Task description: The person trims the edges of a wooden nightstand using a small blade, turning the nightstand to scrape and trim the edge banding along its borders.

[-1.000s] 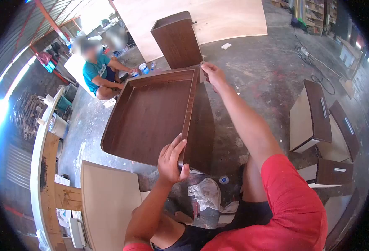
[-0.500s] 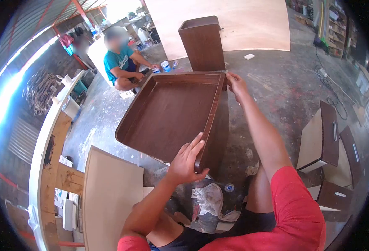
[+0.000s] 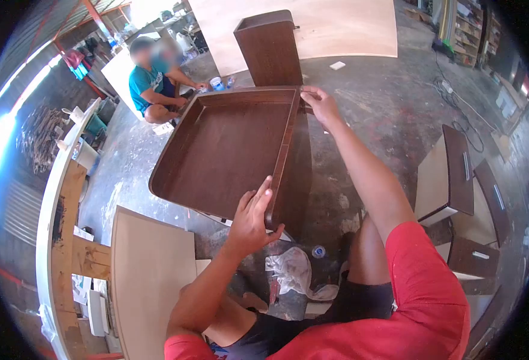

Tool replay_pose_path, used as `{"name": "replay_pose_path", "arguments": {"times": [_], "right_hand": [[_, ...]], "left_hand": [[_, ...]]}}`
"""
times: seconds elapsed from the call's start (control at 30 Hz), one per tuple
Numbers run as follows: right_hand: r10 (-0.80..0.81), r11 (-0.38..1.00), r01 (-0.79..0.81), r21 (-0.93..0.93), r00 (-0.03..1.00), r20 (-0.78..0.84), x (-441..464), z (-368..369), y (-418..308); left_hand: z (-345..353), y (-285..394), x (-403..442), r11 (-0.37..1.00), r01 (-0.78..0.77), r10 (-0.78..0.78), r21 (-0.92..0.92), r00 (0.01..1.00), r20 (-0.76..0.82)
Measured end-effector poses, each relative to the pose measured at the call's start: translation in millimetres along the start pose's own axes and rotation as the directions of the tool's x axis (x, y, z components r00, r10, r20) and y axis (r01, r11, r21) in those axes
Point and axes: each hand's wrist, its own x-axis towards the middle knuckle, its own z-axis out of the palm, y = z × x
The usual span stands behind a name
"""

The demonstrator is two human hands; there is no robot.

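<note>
A dark brown wood-grain cabinet piece [image 3: 237, 141], like a shallow open box with raised rims and rounded corners, stands tilted in front of me. My left hand [image 3: 252, 219] rests against its near right corner, fingers stretched along the rim and thumb low on the outer side. At the far right corner, my right hand [image 3: 323, 107] has its fingers pinched together by the rim's edge. Whatever is between those fingertips is hidden or too small to make out.
A tall brown box [image 3: 269, 51] stands behind, before a pale plywood sheet [image 3: 348, 30]. Drawers with handles [image 3: 447, 174] lie at right. A beige panel [image 3: 150, 270] is at left. A plastic bag [image 3: 294, 270] lies near my feet. A person [image 3: 153, 84] squats beyond.
The whole scene shifts left and slightly up as my view turns. Both hands stay at the same corners of the cabinet piece, with little visible movement against it.
</note>
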Motion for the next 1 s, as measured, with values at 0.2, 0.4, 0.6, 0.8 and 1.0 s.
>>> {"name": "replay_pose_path", "arguments": {"times": [0.2,0.4,0.6,0.8,1.0], "right_hand": [[-0.019,0.999,0.022,-0.04,0.996,0.083,-19,-3,-10],[-0.064,0.996,0.075,-0.058,0.984,0.166,-56,-2,-30],[-0.099,0.98,0.137,-0.146,0.965,0.242,-82,-2,-35],[-0.107,0.982,0.148,-0.113,0.945,0.308,-117,4,-39],[-0.105,0.978,0.16,-0.135,0.933,0.345,-156,9,-64]], "left_hand": [[-2,5,0,0.997,0.071,-0.071,0.011,0.996,0.047],[0,3,-8,0.998,0.031,-0.034,0.059,0.998,0.046],[-7,15,-4,0.995,0.037,-0.043,0.091,0.998,0.055],[-2,20,-7,0.991,0.074,-0.075,0.11,0.997,0.012],[-5,7,-12,0.997,0.064,-0.066,0.037,0.996,0.054]]}}
